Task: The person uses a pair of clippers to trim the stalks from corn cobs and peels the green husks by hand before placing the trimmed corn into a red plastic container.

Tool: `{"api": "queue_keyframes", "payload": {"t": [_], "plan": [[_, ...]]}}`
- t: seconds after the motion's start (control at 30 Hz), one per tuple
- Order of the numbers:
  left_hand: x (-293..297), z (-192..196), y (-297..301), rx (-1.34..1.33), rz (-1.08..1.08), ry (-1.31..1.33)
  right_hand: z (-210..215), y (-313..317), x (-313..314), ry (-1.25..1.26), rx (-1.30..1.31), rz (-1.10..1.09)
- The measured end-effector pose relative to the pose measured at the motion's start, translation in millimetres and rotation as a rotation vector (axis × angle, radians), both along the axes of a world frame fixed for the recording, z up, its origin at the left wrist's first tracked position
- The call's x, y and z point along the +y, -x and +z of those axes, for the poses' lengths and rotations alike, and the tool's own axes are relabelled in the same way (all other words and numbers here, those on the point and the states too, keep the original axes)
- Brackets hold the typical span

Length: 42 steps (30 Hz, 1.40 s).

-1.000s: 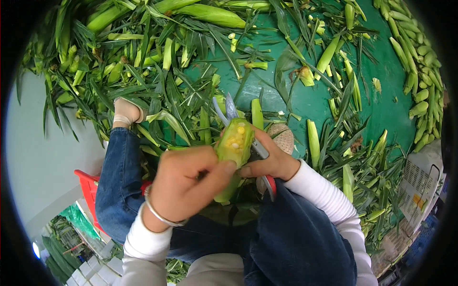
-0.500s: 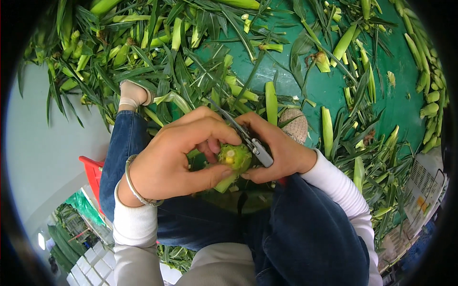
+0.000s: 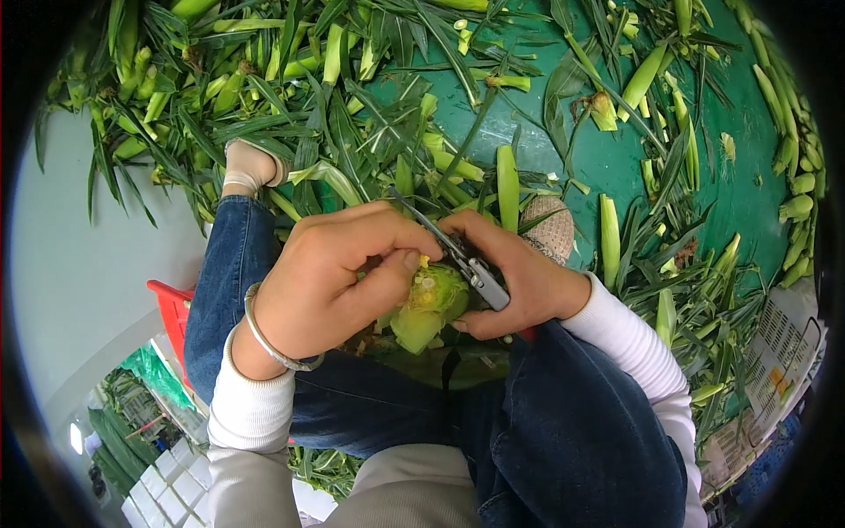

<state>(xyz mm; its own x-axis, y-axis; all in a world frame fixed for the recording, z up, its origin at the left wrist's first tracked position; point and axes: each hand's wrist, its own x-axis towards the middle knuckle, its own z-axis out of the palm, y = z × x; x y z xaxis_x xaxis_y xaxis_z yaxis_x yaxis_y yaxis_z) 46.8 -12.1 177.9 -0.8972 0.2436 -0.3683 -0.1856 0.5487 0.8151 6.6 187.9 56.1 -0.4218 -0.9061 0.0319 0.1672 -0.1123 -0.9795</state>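
Between my two hands is an ear of corn [image 3: 431, 304] in pale green husk, its cut stalk end facing up. My left hand [image 3: 339, 277], with a bangle at the wrist, is closed in a pinch at the husk beside that cut end. A small yellow scrap shows at its thumb and fingertip; the other fingers are hidden. In my right hand [image 3: 524, 277] is a knife [image 3: 484, 283] with a grey handle, its narrow dark blade pointing up and left past the ear. The right thumb lies against the ear's right side.
Cut husks and long leaves [image 3: 264, 97] cover much of the green floor [image 3: 493, 119]. Husked ears [image 3: 797, 185] are piled along the right rim. A white crate [image 3: 779, 343] stands at the lower right, a red stool [image 3: 172, 308] at the left. My shoes [image 3: 546, 224] rest among the leaves.
My left thumb has moved up from the ear's lower side to meet the index finger. More of the ear's pale husk shows below. The right hand still holds the knife.
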Motion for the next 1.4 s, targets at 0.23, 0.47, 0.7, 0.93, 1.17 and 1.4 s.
{"api": "queue_keyframes", "payload": {"t": [0.23,0.47,0.7,0.93,1.17,1.4], "plan": [[4.7,-2.3,3.1,0.024,-0.013,-0.019,2.4,1.7,0.5,0.011,-0.015,0.000],[10.6,-2.1,8.6,0.141,-0.250,0.306,-0.5,1.0,4.0,-0.071,0.014,0.035],[-3.2,-5.8,-5.4,-0.317,0.461,-0.324,2.0,1.5,1.3,-0.001,-0.057,0.059],[-32.6,-21.7,-23.6,0.554,0.153,0.957,4.0,4.3,4.0,0.020,-0.093,0.007],[26.6,-32.1,-49.4,-0.209,0.434,-0.018,4.4,0.3,-6.4,-0.120,0.023,-0.002],[-87.4,41.8,-157.2,0.196,1.207,-0.121,-36.6,17.5,-47.7,-0.568,0.513,0.058]]}}
